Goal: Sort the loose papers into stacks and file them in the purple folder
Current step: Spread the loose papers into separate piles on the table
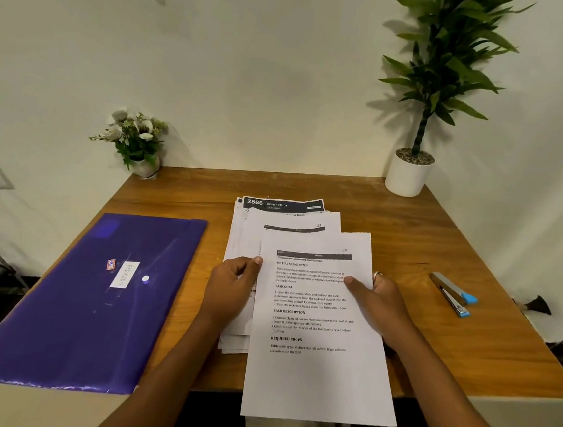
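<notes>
Seen from the head: the top sheet (318,320) is pinched at its side edges by the left hand (231,291) and right hand (383,305), fingers (356,284) apparently clamped on it, above the paper pile (283,218) on the desk (484,343). The purple folder (92,305) lies left, a stapler (453,293) right, flowers (139,141) and a potted plant (409,175) far.

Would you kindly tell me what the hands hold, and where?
Both hands pinch the top sheet: left hand its left edge, right hand its right edge.

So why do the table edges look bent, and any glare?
Head view: the wide-angle lens bows the edges of the brown wooden table; the green potted plant throws soft shadows leftward on the wall; glare streaks the glossy purple plastic folder; the white printed top sheet reads sharp.
</notes>
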Motion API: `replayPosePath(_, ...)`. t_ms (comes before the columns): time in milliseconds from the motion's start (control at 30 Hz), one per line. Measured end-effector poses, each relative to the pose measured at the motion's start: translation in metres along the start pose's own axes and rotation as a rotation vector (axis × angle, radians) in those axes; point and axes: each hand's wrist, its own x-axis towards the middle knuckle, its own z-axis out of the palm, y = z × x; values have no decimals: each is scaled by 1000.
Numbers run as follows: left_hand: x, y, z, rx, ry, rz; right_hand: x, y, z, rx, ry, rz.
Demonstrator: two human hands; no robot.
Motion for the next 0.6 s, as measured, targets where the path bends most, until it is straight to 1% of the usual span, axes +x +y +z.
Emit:
replayPosePath(67,0,-3,0,3,-3,-28,-3,-3,-12,21,62,52)
replayPosePath(133,3,-12,-1,53,-5,-47,-7,-1,-30,59,168,76)
replayPosePath(200,9,-20,1,151,-1,-11,-13,6,-51,145,290,72)
replayPosePath(233,11,-23,2,241,-1,37,-17,10,-61,198,343,62)
replayPosePath(300,16,-32,6,516,-17,142,-28,13,-80,294,430,44)
replayPosePath(367,19,-37,8,712,-32,157,-38,14,-97,377,504,40)
replayPosePath(467,21,-44,8,780,-52,117,-47,15,-114,448,557,48)
replayPosePath(600,21,-47,8,827,-62,110,-50,21,-114,432,540,73)
